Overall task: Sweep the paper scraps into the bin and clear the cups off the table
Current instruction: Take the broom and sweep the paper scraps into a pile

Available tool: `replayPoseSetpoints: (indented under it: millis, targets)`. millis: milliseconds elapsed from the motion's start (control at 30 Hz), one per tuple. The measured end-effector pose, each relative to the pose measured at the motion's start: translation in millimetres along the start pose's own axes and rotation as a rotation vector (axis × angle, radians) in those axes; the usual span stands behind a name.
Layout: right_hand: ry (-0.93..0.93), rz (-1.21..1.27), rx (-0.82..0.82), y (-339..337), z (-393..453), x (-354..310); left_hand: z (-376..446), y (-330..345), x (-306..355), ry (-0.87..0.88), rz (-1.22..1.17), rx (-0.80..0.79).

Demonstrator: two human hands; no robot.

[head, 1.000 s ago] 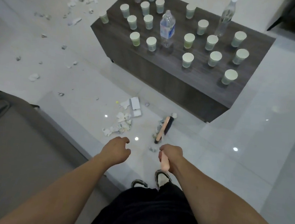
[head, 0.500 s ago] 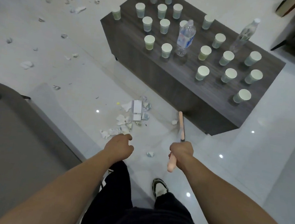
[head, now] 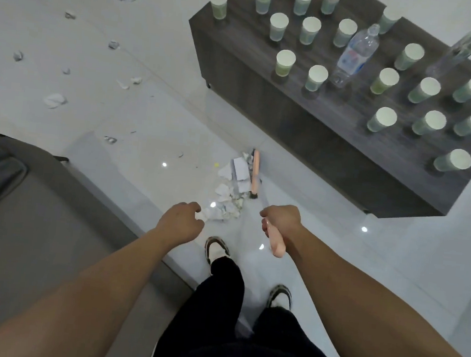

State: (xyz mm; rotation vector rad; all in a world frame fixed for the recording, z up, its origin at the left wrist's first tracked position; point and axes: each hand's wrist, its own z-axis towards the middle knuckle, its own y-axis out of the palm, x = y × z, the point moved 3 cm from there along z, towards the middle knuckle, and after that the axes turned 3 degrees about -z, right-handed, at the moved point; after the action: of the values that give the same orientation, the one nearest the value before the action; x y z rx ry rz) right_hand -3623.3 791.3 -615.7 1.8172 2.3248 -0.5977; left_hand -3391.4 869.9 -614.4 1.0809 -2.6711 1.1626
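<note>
- Right hand gripping broom handle; left hand loosely curled, empty.
- Risk of scattering scrap pile beside brush head with too brisk a stroke.

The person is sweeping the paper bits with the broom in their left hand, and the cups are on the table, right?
Not quite. The head view shows the right hand gripping the broom; the left hand is off it. The cups are on the table, as you said.
</note>
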Motion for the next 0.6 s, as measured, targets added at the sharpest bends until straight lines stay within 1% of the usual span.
replayPoseSetpoints:
  millis: [133,200,300,400,433,500,533,600]
  targets:
    - [-0.027,0.059,0.004,-1.0,-19.4,1.6,1.7,-8.8,7.2,0.009,0.036,-0.026]
    - [-0.025,0.101,0.036,-5.4,-27.4,11.9,-2.8,-7.1,18.6,0.025,0.051,-0.041]
    - [0.003,0.153,0.086,-15.5,-38.8,34.8,-11.8,-1.5,41.5,0.063,0.08,-0.023]
    - [0.058,0.121,0.176,-27.6,-41.2,62.2,-23.4,10.9,62.4,0.106,0.086,0.009]
    - [0.085,0.071,0.187,-31.4,-42.5,70.7,-28.0,17.1,66.6,0.116,0.083,0.02]
    - [0.134,-0.069,0.159,-35.5,-43.3,90.7,-38.5,32.9,69.9,0.121,0.072,0.02]
    - [0.148,-0.089,0.135,-34.4,-42.4,101.4,-44.2,41.8,68.8,0.116,0.067,0.013]
    - [0.149,0.007,0.06,-28.6,-42.8,122.7,-55.0,58.7,62.1,0.104,0.063,-0.007]
